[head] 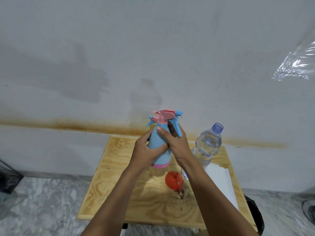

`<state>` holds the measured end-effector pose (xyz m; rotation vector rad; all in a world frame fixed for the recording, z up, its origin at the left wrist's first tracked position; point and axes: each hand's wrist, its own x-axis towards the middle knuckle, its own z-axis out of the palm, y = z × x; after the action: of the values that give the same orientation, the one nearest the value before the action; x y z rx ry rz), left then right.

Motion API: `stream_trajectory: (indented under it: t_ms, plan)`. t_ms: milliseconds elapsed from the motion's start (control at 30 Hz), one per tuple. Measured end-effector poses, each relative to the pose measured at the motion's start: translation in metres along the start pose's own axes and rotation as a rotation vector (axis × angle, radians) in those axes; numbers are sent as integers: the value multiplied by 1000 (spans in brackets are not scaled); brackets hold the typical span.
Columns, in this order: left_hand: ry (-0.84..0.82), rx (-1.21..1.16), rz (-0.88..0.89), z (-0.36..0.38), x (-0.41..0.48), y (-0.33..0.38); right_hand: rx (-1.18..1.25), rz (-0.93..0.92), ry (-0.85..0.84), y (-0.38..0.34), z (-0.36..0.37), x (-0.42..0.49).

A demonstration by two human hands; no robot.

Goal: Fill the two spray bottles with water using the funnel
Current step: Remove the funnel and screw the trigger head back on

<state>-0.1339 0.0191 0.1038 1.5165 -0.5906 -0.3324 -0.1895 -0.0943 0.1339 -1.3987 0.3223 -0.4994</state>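
Observation:
Above the wooden table point(109, 181), both hands hold up a blue spray bottle point(159, 150) with a pink base and a pink spray head. My left hand point(144, 151) grips its body from the left. My right hand point(177, 142) lays its thumb across the bottle's shoulder, with its fingers curled behind. A second pink spray head point(175, 116) with a blue nozzle and trigger points right just behind the first; its body is hidden. A red funnel point(174, 182) lies on its side on the table below my right wrist.
An uncapped clear water bottle point(207, 145) holding water stands at the table's back right. A white sheet point(219, 179) lies along the right edge. A stained wall is close behind the table, and marble floor surrounds it.

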Motion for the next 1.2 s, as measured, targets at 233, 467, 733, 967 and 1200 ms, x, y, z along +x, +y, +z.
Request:
stream_trajectory:
  t_ms: [233,467,733,967,1200]
  plan:
    - [-10,26,-3,-3,4,1,-151,-48,21,-1,-3,7]
    - [-21,32,-42,-8,4,-4,-127,3,-186,-10,-13,8]
    - [-87,42,-22,-13,5,-4,-196,-36,-131,-8,-9,11]
    - [-77,49,-19,-11,4,-5,-239,-64,-182,-8,-12,12]
    - [-53,106,19,-9,3,-6,-318,-129,57,7,4,3]
